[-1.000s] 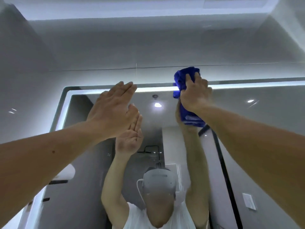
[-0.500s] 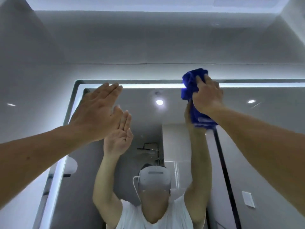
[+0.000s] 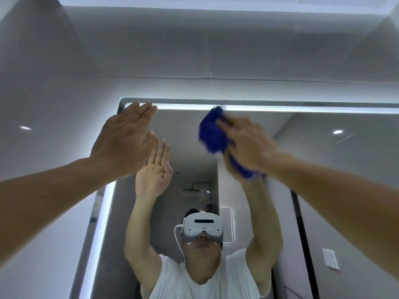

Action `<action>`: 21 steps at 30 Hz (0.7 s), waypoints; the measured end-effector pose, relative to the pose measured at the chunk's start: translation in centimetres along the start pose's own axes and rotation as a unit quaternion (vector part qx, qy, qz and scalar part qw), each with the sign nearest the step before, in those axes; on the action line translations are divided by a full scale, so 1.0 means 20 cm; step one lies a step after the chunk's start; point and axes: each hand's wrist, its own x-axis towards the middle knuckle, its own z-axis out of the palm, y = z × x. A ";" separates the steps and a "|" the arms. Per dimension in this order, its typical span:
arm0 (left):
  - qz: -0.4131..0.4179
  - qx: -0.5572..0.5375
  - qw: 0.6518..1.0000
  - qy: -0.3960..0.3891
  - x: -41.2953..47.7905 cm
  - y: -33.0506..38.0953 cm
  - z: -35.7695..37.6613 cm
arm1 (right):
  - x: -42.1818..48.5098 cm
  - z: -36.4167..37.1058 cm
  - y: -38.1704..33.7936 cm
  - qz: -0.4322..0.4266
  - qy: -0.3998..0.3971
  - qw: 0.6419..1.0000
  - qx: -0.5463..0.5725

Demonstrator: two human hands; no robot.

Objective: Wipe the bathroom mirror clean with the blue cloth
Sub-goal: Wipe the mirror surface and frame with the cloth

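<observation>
We face a wall mirror (image 3: pixel 323 169) with a lit strip (image 3: pixel 280 108) along its top and left edges. At twelve o'clock on the glass sits the bunched blue cloth (image 3: pixel 212 131), gripped by our right hand (image 3: pixel 248 143). At ten o'clock our left hand (image 3: pixel 125 139) lies flat against it.

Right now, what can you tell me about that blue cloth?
The blue cloth is deep blue, soft and fuzzy-looking, bunched into a wad. The right hand grips it against the mirror, just below its lit top edge. Cloth sticks out above and below the hand. It is blurred.
</observation>
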 end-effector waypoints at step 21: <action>-0.094 0.120 0.970 -0.188 -0.07 -0.14 0.40 | 0.46 0.08 -0.25 0.223 0.061 0.973 -0.004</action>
